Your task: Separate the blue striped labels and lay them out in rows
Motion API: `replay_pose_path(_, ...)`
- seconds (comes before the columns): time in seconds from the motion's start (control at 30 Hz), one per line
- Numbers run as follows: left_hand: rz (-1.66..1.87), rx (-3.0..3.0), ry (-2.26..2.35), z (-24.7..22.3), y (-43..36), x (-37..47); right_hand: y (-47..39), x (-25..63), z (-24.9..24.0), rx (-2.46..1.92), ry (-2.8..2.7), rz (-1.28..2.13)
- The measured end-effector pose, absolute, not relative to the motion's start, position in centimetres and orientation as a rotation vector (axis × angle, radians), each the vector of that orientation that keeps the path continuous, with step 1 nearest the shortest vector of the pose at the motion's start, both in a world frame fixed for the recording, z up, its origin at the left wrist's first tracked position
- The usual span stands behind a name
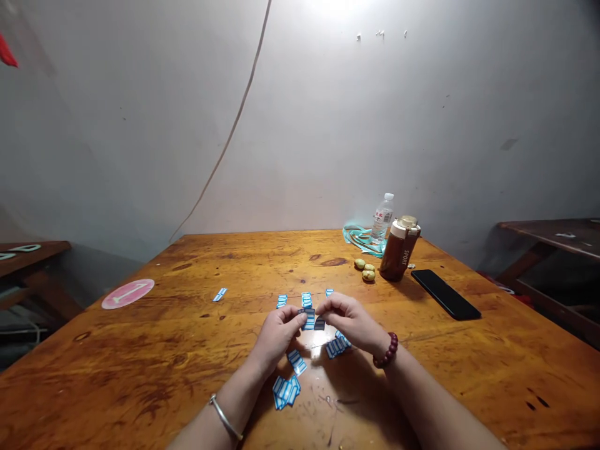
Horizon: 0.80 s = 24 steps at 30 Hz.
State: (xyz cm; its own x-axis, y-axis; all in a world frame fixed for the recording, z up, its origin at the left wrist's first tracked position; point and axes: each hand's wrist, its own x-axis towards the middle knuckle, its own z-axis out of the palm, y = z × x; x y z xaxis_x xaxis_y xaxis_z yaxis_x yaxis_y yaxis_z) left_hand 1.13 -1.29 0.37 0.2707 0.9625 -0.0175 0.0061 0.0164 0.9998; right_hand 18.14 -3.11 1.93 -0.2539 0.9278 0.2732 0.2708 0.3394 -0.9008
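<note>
My left hand (280, 334) pinches a small blue-and-white card (308, 320) between thumb and fingers, above the middle of the table. Close beside it, my right hand (347, 320) has its fingers curled together. A dark, shaded small card (319, 324) shows at its fingertips and seems to be held there. Beyond the hands lie more cards of the same kind: a left group (282, 301), a middle group (306, 298) and a partly hidden right one (329, 292). Under my right hand is an overlapping row of cards (337, 345). Nearer me lie a small group (297, 361) and a loose pile (285, 392).
On the wooden table (187, 375), a lone card (220, 294) and a pink round sign (128, 294) lie to the left. Toward the right are several yellowish round items (368, 275), a brown flask (400, 250), a water bottle (382, 219), a teal strap (359, 237) and a black phone (445, 294).
</note>
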Motion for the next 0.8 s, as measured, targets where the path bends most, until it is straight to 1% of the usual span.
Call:
replay_pose_path(0.17,0.92,1.279,0.963,0.2,-1.6,1.5,-3.3,16.8,0.9,-1.128,-1.756,0.773)
replay_pose_path(0.57,0.906,1.252,0.953,0.2,-1.7,1.7,-3.0,16.4,0.1,-1.181,-1.73,0.707)
replay_pose_path(0.73,1.007,1.286,1.052,-0.1,-1.1,1.3,-1.9,19.6,1.2,-1.288,-1.605,0.646)
replay_pose_path(0.8,1.027,1.288,1.061,-0.2,-0.8,0.9,-1.4,21.7,1.5,-1.397,-1.6,0.695)
